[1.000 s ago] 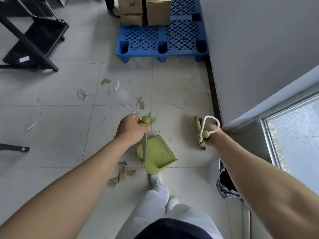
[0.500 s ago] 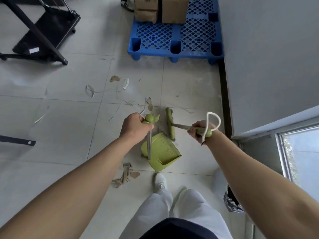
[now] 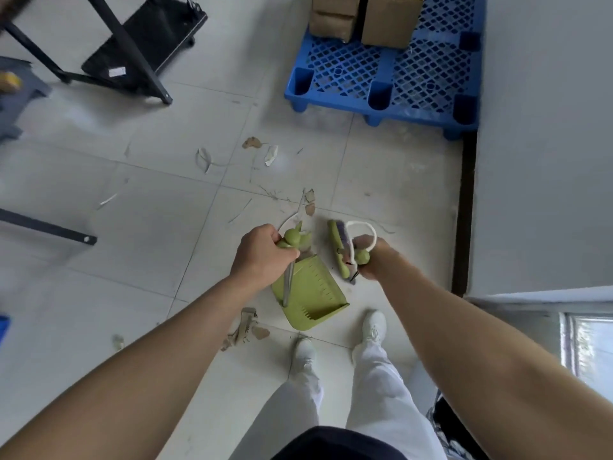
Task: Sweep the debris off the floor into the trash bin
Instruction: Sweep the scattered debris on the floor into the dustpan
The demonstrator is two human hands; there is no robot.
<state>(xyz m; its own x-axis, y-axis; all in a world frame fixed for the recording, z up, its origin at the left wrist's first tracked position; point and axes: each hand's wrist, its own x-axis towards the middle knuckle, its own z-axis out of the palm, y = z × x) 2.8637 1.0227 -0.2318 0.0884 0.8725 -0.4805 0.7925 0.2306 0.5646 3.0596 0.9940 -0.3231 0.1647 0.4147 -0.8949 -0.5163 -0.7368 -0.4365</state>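
Okay, debris all over the pale tiled floor. A clump of brown cardboard bits lies just below centre. More is scattered higher up: a brown scrap, a white shred beside it, and thin slivers trailing down toward the hands.

Dead centre sits the green dustpan, just right of that clump, with a metal shaft rising to a green knob. Up top, the left hand has its fingers wrapped tight round that knob end.

Just right of centre, the right hand has its fingers closed on the green handle of a small brush. A white cord loop arches over the knuckles, and the brush head is just beside the pan's upper right edge.

Two white shoes stand right below the pan.

Lower right, what looks like the trash bin shows only a dark sliver, mostly hidden behind the right forearm and well apart from the scraps.

At the top of the frame, right of centre, a blue pallet carries cardboard boxes. A black stand is at upper left, and a grey wall runs down the right edge.
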